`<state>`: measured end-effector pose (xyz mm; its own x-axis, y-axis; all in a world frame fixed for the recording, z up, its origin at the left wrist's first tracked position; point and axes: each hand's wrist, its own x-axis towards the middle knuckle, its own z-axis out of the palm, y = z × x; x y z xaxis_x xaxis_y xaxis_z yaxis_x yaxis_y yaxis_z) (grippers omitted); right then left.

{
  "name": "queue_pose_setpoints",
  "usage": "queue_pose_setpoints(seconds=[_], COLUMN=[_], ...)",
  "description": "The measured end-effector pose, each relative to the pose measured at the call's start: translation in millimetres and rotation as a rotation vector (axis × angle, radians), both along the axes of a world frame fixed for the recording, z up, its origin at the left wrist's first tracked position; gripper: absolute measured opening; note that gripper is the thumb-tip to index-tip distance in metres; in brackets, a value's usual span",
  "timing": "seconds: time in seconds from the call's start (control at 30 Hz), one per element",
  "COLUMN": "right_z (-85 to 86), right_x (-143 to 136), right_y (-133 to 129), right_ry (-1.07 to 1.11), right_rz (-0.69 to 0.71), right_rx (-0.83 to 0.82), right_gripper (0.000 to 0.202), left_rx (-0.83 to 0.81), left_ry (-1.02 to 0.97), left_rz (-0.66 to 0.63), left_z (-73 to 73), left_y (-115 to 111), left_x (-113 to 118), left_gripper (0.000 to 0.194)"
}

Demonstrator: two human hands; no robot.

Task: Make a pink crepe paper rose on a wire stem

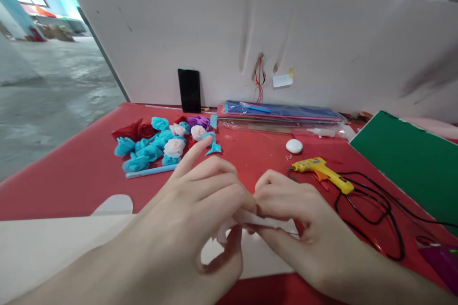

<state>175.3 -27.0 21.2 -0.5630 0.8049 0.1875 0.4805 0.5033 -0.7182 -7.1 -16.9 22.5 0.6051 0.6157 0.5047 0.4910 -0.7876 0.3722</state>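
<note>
The white strip (282, 225) is low in the frame, just right of the middle, up between the two hands. It looks thin and soft, like paper. The left hand (200, 209) has its thumb and first finger bent into a ring, and the tips seem to pinch the strip. One finger of that hand sticks out toward the upper left. The right hand (300, 219) has its fingers curled in, with the strip pinched between thumb and first finger. Both pinches look nearly closed, but the hands hide just where the tips meet.

The strip's long way runs mostly from side to side, dipping a little toward the lower right. Its loose end points right, under the right hand. The other end is bunched and bends down inside the left hand's ring.

I think the step in hand is folding or rolling the strip with the fingertips. The next move seems to call for a snug pinch on the left and a gentle, steady right hand, so the strip does not slip or rip.

A big white sheet (46, 243) lies below on the red surface (64, 171). Paper flowers (150, 151) sit left of the middle, and a yellow glue gun (322, 169) lies to the right.
</note>
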Motion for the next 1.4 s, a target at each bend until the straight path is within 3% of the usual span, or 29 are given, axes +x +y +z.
queue_pose_setpoints(seconds=[0.3, 0.47, 0.63, 1.07, 1.4], right_z=[-3.3, -9.7, -11.6, -9.8, -5.7], right_x=[-1, -4, -2, -2, -5], right_y=[-1, 4, 5, 0, 1], right_ry=[0.006, -0.022, -0.099, -0.097, -0.072], right_rz=[-0.034, -0.074, -0.062, -0.060, -0.137], right_rx=[0.030, 0.241, 0.277, 0.144, -0.014], right_gripper=[0.019, 0.027, 0.025, 0.024, 0.028], left_rx=[-0.241, -0.253, -0.224, -0.055, 0.027], left_ry=[-0.056, -0.088, -0.029, 0.039, 0.138], left_rz=[0.020, 0.030, -0.040, -0.037, 0.004], left_z=[0.8, 1.3, -0.8, -0.3, 0.4], left_y=[10, 14, 12, 4, 2], left_x=[-2, -1, -2, -1, -2], left_gripper=[0.018, 0.016, 0.021, 0.028, 0.020])
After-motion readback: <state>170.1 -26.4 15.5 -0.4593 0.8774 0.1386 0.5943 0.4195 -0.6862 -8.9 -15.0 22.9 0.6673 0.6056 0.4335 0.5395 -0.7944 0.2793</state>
